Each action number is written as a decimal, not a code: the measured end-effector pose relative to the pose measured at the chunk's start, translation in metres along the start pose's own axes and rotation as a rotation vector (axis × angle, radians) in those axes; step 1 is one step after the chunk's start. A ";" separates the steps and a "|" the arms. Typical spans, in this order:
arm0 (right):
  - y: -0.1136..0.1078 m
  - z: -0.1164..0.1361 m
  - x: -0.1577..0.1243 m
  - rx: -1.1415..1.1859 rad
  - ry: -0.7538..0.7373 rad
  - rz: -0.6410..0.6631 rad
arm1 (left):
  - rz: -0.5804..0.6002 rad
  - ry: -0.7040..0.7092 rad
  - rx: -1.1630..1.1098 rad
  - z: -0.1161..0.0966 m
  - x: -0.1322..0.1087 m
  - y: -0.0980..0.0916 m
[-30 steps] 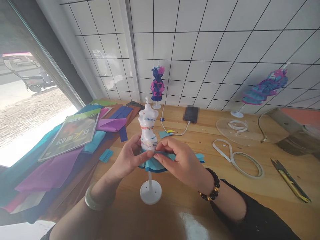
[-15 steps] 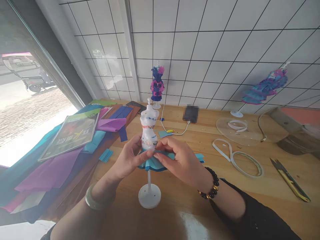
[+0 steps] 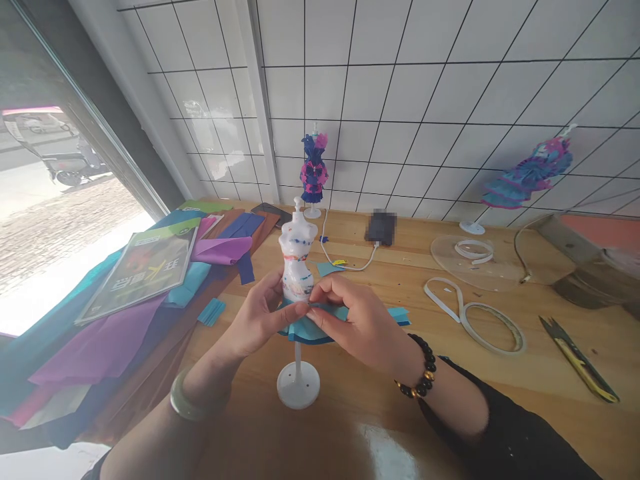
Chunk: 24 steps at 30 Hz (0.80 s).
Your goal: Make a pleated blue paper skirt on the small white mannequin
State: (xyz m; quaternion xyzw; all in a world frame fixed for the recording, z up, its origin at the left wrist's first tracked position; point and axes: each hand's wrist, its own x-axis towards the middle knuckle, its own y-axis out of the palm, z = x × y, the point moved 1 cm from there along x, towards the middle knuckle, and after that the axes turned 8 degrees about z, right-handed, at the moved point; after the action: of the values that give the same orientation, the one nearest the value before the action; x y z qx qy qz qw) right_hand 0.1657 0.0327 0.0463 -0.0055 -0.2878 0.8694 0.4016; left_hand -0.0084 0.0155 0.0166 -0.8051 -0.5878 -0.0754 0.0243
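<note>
A small white mannequin (image 3: pixel 297 257) on a thin stand with a round base (image 3: pixel 299 388) stands on the wooden table (image 3: pixel 400 393). A pleated blue paper skirt (image 3: pixel 306 331) wraps its waist. My left hand (image 3: pixel 257 317) grips the mannequin's hip from the left, thumb pressed on the skirt's top edge. From the right, my right hand (image 3: pixel 357 320) pinches the same blue paper strip at the waist, fingers closed on it. A loose end of the strip (image 3: pixel 399 313) sticks out past my right hand.
Sheets of purple, blue and teal paper (image 3: pixel 100 333) with a booklet (image 3: pixel 143 267) lie at left. Two dressed mannequins (image 3: pixel 313 170) (image 3: pixel 525 175) stand by the tiled wall. Tape backing loops (image 3: pixel 480 320), a clear disc (image 3: pixel 475 263), a cable (image 3: pixel 345 260) and snips (image 3: pixel 577 360) lie at right.
The mannequin tipped slightly and shifted a little between frames; its base is now back nearer upright. Both hands stay pinched at the waist.
</note>
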 end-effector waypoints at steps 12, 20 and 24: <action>-0.002 0.001 -0.001 -0.033 -0.043 -0.031 | 0.036 0.055 -0.037 0.003 0.001 0.001; -0.001 0.000 -0.002 -0.065 -0.055 -0.050 | -0.044 0.101 0.094 0.005 0.003 -0.004; -0.001 -0.001 -0.001 -0.083 -0.047 -0.060 | -0.039 0.078 0.144 0.001 0.001 -0.003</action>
State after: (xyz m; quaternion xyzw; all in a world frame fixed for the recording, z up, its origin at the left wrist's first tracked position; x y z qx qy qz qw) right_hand 0.1673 0.0326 0.0453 0.0068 -0.3331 0.8442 0.4199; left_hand -0.0109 0.0175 0.0154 -0.7860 -0.6060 -0.0646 0.1036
